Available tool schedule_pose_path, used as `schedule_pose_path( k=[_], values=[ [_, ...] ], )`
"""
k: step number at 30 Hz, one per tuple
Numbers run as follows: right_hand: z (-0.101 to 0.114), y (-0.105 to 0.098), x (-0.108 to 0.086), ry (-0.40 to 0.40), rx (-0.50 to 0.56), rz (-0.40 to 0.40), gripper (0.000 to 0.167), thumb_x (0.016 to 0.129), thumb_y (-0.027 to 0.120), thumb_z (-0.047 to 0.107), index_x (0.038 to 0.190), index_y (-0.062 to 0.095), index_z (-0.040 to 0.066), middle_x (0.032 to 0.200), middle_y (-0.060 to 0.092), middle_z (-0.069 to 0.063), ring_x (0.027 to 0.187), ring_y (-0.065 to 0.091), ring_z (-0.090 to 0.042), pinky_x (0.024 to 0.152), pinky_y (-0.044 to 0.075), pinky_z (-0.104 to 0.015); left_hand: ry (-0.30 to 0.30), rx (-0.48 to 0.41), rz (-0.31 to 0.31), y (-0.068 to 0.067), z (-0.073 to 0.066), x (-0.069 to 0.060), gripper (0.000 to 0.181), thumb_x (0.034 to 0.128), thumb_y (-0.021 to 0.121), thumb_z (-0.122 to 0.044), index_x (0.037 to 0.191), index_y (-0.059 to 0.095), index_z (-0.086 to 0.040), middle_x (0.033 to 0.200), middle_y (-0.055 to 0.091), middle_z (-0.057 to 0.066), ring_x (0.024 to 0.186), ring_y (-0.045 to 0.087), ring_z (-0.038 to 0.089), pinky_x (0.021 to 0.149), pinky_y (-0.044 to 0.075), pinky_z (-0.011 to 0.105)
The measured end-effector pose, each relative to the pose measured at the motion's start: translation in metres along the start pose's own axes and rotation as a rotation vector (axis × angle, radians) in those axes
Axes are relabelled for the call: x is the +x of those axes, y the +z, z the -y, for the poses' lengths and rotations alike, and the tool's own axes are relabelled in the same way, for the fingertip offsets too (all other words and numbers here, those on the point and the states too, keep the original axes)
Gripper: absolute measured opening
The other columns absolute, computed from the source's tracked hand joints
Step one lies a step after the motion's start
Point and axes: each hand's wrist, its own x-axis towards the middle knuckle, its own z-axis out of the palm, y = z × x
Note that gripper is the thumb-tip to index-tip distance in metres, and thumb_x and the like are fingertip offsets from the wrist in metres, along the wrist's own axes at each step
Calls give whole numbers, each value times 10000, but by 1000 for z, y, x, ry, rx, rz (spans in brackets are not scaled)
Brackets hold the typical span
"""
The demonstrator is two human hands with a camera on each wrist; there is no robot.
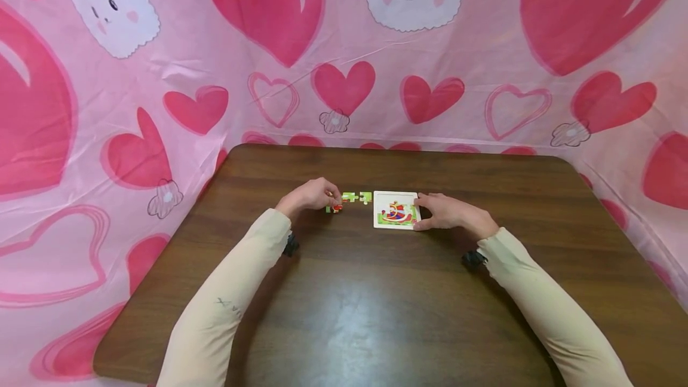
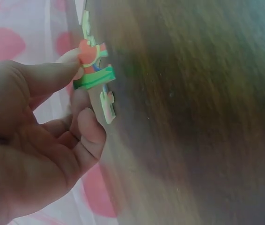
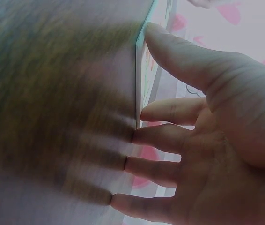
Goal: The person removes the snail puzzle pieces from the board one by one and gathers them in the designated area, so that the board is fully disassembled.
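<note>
My left hand (image 1: 318, 194) pinches a jigsaw piece (image 2: 94, 75) between thumb and fingers; it is red with a green edge, and tilted in the left wrist view. Two green and white jigsaw pieces, a left one (image 1: 350, 197) and a right one (image 1: 366, 197), lie just right of that hand. Farther right is a square white puzzle tray (image 1: 375, 211), partly filled with a colourful picture (image 1: 396, 214). Against the tray's right side rests my right hand (image 1: 446, 212), thumb on the rim and index fingertip at the edge. Its other fingers are extended, tips on the table.
The brown wooden table (image 1: 344, 291) has rounded corners. Behind it and at its sides hangs a pink cloth (image 1: 376, 46) printed with hearts and white animal faces. Dark wrist devices sit under both cuffs.
</note>
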Motion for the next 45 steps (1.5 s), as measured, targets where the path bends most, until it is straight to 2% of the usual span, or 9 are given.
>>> schedule_pose_path(
  k=[4,12,19,25,31,40,45],
  values=[
    [0,1,0,-7,-2,-3,778,864,701,478,1456,438,48,1575,280,-244,1424,280,-461,1125,265,-631,0,22,26,0,2,-1,104,937,652,-203,942,738,-145,821,597,-14,776,489,161,721,394,285],
    [0,0,1,-2,-3,-8,765,865,706,465,1452,444,49,1575,285,-238,1429,278,-458,1132,260,-623,24,61,34,0,0,1,88,929,662,-192,930,730,-137,815,614,-24,765,496,156,700,393,271],
    [-1,1,0,8,-9,-9,773,861,710,464,1449,444,37,1574,277,-249,1424,283,-464,1131,259,-623,7,37,29,2,6,4,68,918,674,-169,929,729,-131,821,617,-14,770,503,159,695,398,267],
    [2,1,1,-10,-21,-4,749,865,711,451,1433,460,32,1564,294,-257,1413,303,-465,1129,272,-615,-8,39,50,5,7,3,74,907,681,-146,950,737,-123,822,631,-16,753,505,147,670,399,249],
    [3,1,0,-6,-33,-7,744,868,708,447,1427,465,19,1561,292,-265,1413,297,-479,1130,267,-614,5,57,35,6,9,4,70,902,682,-140,941,738,-125,809,635,-16,736,502,140,653,398,243],
    [1,0,-1,-19,-36,-10,751,881,692,449,1437,448,7,1563,276,-274,1414,287,-490,1129,262,-618,-30,46,33,4,10,3,83,912,669,-138,957,738,-134,881,636,10,766,496,158,666,396,256],
    [2,0,-2,-11,-26,-9,748,878,699,443,1439,449,14,1568,272,-264,1421,280,-483,1133,256,-618,-19,96,15,3,8,4,100,896,658,-123,956,736,-139,877,668,6,789,534,159,697,416,258]
  ],
)
